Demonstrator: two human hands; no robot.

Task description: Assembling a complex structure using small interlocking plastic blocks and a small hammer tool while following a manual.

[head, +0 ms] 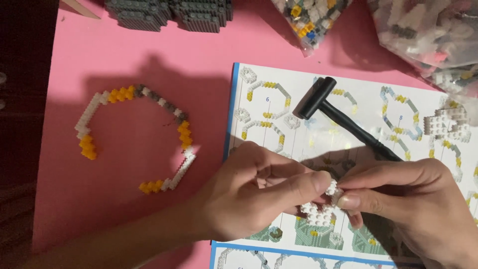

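Note:
My left hand (259,192) and my right hand (413,204) meet over an open instruction booklet (279,79). Both pinch a small cluster of white mini bricks (321,209) between thumbs and fingertips. Part of the cluster is hidden by my fingers. To the left on the pink table (124,55) lies a broken ring of white, yellow and grey bricks (134,137), open at its lower left.
A small black hammer (328,107) rests on the booklet above my hands. A white brick assembly (448,124) sits at the booklet's right edge. Clear bags of mixed bricks (423,30) lie at the top right, and grey brick blocks (169,12) at the top.

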